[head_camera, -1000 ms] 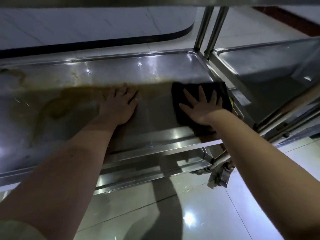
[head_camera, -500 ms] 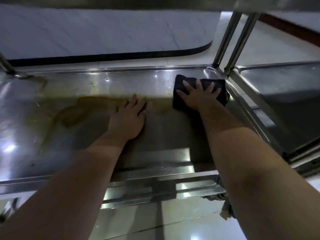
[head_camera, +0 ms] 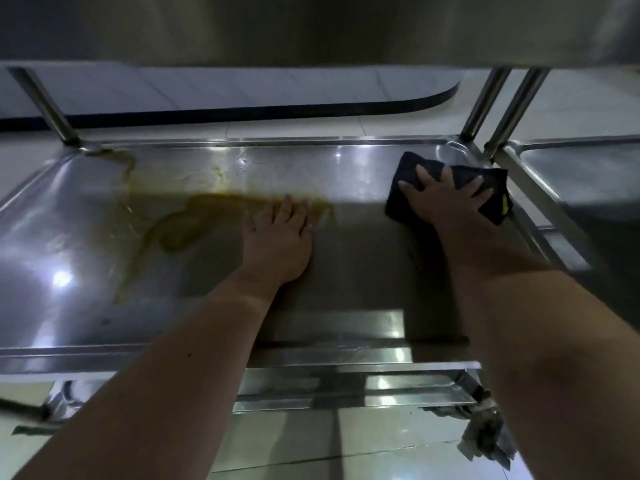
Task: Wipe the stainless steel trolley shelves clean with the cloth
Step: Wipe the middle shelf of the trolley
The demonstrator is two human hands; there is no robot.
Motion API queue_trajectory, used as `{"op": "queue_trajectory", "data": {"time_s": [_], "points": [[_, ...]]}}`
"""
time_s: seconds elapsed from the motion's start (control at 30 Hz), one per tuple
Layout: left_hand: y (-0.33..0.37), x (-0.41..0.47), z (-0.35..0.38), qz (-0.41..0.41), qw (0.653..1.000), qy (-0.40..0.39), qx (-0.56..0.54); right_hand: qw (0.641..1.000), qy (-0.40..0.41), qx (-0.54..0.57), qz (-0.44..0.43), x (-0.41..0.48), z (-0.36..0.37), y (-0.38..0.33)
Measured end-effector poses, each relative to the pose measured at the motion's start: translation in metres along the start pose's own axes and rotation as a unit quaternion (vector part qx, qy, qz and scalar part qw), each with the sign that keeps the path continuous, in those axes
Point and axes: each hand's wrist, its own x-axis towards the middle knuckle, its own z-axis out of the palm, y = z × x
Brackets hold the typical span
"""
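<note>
Toward two o'clock on the stainless steel trolley shelf (head_camera: 363,258), your right hand (head_camera: 446,199) presses the dark folded cloth (head_camera: 408,168) flat, fingers spread, while your left hand (head_camera: 277,244) lies flat, fingers together, touching the yellow-brown stain (head_camera: 187,226).

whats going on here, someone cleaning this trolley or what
Yes. A person is wiping a stainless steel trolley shelf. The right hand presses a dark cloth flat against the shelf near its far right corner. The left hand rests flat on the shelf, fingertips at the edge of a yellowish-brown stain. That stain spreads across the left half and has not been wiped yet.
</note>
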Motion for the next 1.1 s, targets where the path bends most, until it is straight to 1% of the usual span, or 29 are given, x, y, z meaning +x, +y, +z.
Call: {"op": "queue_trajectory", "data": {"time_s": [0.03,0.07,0.17,0.23,0.3,0.37,0.47,0.5,0.57,0.63,0.7,0.8,0.83,0.9,0.97,1.1], "points": [[0.000,-0.002,0.000,-0.001,1.000,0.005,-0.001,1.000,-0.003,0.004,-0.014,0.000,0.001,-0.021],[0.000,-0.004,0.000,-0.004,1.000,0.011,-0.005,0.999,-0.002,0.002,-0.048,-0.001,0.003,-0.044],[-0.003,-0.005,-0.001,-0.019,1.000,0.020,-0.007,0.984,-0.004,-0.023,-0.177,-0.021,0.015,-0.110],[-0.005,-0.005,-0.001,-0.022,1.000,0.020,0.000,0.974,-0.001,-0.040,-0.221,-0.030,0.024,-0.124],[-0.004,-0.005,-0.001,-0.020,1.000,0.018,-0.001,0.977,0.017,-0.035,-0.210,-0.025,0.020,-0.102],[-0.003,-0.005,0.000,-0.020,1.000,0.012,-0.007,0.988,0.031,-0.014,-0.149,-0.008,0.009,-0.054],[0.001,0.000,0.000,-0.013,1.000,0.001,-0.018,0.999,0.017,-0.022,-0.045,0.007,-0.004,0.028],[0.002,0.001,0.000,-0.009,1.000,-0.003,-0.019,0.999,0.013,-0.029,-0.019,0.005,-0.004,0.043],[0.004,0.002,0.000,-0.005,1.000,-0.011,-0.019,0.999,0.018,-0.023,0.019,-0.005,0.000,0.049],[0.004,0.003,-0.003,-0.002,1.000,-0.025,-0.016,1.000,0.023,-0.007,0.015,-0.020,0.004,0.026],[0.000,0.006,-0.010,0.013,0.999,-0.051,-0.012,0.998,0.016,-0.015,-0.054,-0.043,0.012,-0.008],[-0.016,0.009,-0.019,0.046,0.996,-0.080,0.004,0.985,0.013,-0.042,-0.166,-0.088,0.029,-0.059],[-0.021,0.008,-0.020,0.054,0.995,-0.084,0.003,0.981,0.010,-0.044,-0.189,-0.100,0.033,-0.065],[-0.030,0.004,-0.018,0.068,0.995,-0.077,-0.004,0.976,0.005,-0.031,-0.214,-0.109,0.032,-0.055],[-0.034,0.001,-0.014,0.078,0.995,-0.061,-0.006,0.982,0.017,-0.012,-0.189,-0.101,0.025,-0.018],[-0.031,0.000,-0.009,0.059,0.998,-0.031,0.000,0.998,0.001,-0.031,-0.049,-0.089,0.009,0.081]]}}
